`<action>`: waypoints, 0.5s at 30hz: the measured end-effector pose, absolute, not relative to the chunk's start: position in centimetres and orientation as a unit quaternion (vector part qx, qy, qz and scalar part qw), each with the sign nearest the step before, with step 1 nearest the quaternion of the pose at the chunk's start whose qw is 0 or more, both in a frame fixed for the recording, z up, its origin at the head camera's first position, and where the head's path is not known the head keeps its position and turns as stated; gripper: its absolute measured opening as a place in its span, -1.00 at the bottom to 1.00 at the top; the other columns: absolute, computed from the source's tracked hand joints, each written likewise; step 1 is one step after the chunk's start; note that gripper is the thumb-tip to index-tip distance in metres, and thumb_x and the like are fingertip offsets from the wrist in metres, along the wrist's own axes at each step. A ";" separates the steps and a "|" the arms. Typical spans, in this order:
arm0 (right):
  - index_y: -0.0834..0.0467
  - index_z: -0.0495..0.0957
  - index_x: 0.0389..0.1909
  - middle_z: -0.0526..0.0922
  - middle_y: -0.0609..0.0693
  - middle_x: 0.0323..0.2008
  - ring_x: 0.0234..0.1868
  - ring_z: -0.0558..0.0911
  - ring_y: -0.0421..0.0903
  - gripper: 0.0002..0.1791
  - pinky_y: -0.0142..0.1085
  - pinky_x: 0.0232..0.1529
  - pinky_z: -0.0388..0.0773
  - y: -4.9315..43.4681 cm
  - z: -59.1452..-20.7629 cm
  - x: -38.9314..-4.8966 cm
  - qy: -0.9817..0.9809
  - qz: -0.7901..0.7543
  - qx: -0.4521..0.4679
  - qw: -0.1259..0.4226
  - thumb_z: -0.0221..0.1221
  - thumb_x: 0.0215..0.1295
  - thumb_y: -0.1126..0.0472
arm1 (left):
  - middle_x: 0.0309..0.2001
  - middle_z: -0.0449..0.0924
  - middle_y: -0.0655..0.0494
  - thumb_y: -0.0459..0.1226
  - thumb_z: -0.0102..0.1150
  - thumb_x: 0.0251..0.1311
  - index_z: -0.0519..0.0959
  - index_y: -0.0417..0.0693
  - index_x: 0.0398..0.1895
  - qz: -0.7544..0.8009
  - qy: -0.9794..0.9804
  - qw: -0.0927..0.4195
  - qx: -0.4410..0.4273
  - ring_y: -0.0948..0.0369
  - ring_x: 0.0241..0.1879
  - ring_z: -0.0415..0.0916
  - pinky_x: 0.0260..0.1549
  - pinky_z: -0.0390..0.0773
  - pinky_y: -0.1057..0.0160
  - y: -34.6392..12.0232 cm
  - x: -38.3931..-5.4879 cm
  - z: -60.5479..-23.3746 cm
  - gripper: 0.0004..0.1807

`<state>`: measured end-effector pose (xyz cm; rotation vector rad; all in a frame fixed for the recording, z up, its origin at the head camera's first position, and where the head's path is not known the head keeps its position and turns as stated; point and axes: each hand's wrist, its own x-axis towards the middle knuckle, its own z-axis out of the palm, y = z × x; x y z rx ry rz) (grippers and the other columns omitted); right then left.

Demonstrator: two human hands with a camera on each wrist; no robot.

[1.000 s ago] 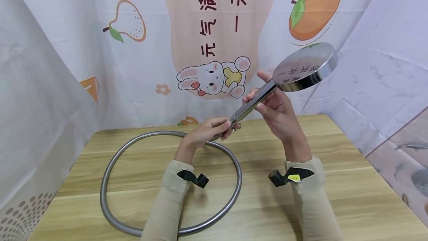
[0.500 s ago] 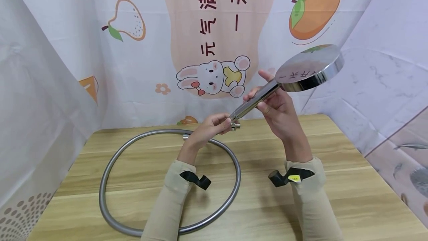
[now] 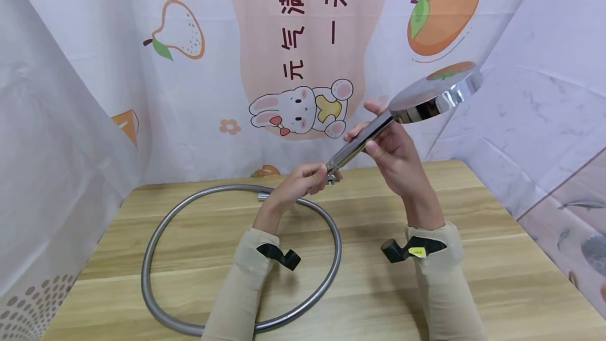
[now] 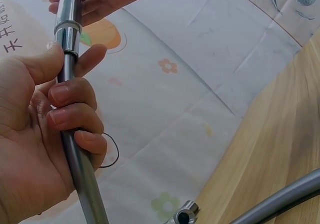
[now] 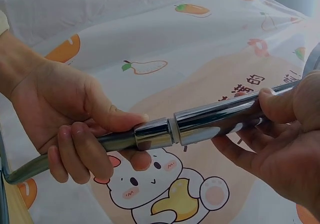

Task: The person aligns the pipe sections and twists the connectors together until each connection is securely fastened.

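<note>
A person's left hand [image 3: 295, 187] curls round a flexible grey metal hose [image 3: 146, 272], the right hand [image 3: 401, 164] pinching the handle of a round-faced chrome shower head [image 3: 433, 93] above the pale wooden table [image 3: 374, 304], seemingly to align them; the hose loops beneath the beige left sleeve [image 3: 239, 288], near a partly screened small chrome fitting [image 3: 330, 179].

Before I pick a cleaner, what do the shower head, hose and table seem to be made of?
Shower head: mirror-bright chrome finish, reflecting the backdrop; metal or plated plastic.
Hose: smooth grey with highlights along its loop; perhaps metal or coated plastic.
Table: wood or wood-look laminate, judging by its pale streaky grain.
</note>
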<state>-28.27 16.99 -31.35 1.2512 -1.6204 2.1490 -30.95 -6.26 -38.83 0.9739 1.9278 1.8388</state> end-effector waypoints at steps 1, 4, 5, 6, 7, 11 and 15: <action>0.18 0.16 0.53 0.69 0.06 0.01 0.11 0.67 -0.05 -0.37 -0.19 0.23 0.58 17.0 -31.3 -28.2 -0.553 0.717 0.415 0.086 0.04 0.49 0.38 | -0.51 0.23 0.19 0.09 -0.13 0.47 0.56 -0.44 0.09 0.643 0.668 0.156 0.341 0.25 -0.51 0.15 -0.47 0.16 0.33 -6.3 -31.0 -38.9 -0.31; 0.18 0.15 0.54 0.69 0.06 0.02 0.12 0.67 -0.04 -0.38 -0.21 0.20 0.60 16.9 -31.3 -28.0 -0.566 0.711 0.410 0.086 0.03 0.51 0.35 | -0.53 0.23 0.18 -0.05 -0.24 0.61 0.54 -0.50 0.04 0.647 0.658 0.168 0.347 0.26 -0.54 0.14 -0.48 0.15 0.35 -6.4 -31.0 -38.9 -0.40; 0.19 0.14 0.54 0.69 0.08 0.02 0.12 0.67 -0.03 -0.38 -0.21 0.18 0.60 16.8 -31.2 -28.0 -0.565 0.710 0.412 0.086 0.01 0.52 0.36 | -0.53 0.23 0.17 -0.08 -0.27 0.64 0.54 -0.50 0.02 0.648 0.656 0.171 0.349 0.26 -0.54 0.13 -0.49 0.14 0.35 -6.4 -31.0 -38.9 -0.42; 0.21 0.13 0.54 0.69 0.10 0.02 0.12 0.67 -0.02 -0.39 -0.21 0.18 0.60 16.8 -31.2 -28.0 -0.564 0.709 0.415 0.086 0.00 0.53 0.37 | -0.53 0.24 0.17 -0.10 -0.29 0.65 0.54 -0.49 -0.01 0.648 0.654 0.173 0.350 0.27 -0.55 0.13 -0.49 0.14 0.35 -6.4 -31.0 -38.9 -0.43; 0.23 0.12 0.54 0.69 0.12 0.02 0.11 0.67 -0.01 -0.39 -0.21 0.17 0.61 16.7 -31.2 -28.0 -0.561 0.709 0.418 0.087 -0.01 0.53 0.37 | -0.53 0.24 0.17 -0.10 -0.31 0.65 0.55 -0.46 -0.04 0.648 0.652 0.176 0.353 0.27 -0.55 0.12 -0.49 0.14 0.35 -6.4 -31.1 -38.9 -0.44; 0.27 0.11 0.54 0.68 0.16 -0.02 0.08 0.68 0.00 -0.39 -0.20 0.18 0.61 16.6 -31.3 -28.1 -0.547 0.709 0.436 0.084 -0.02 0.53 0.38 | -0.53 0.27 0.16 0.08 -0.26 0.59 0.55 -0.39 -0.11 0.638 0.655 0.183 0.361 0.27 -0.54 0.13 -0.48 0.14 0.36 -6.5 -31.2 -38.9 -0.35; 0.30 0.13 0.52 0.69 0.14 -0.05 0.05 0.69 0.00 -0.40 -0.19 0.20 0.60 16.5 -31.3 -28.1 -0.541 0.706 0.449 0.084 -0.01 0.52 0.37 | -0.52 0.30 0.17 0.25 -0.16 0.39 0.55 -0.35 -0.11 0.629 0.664 0.187 0.358 0.28 -0.53 0.16 -0.47 0.17 0.36 -6.5 -31.3 -38.9 -0.25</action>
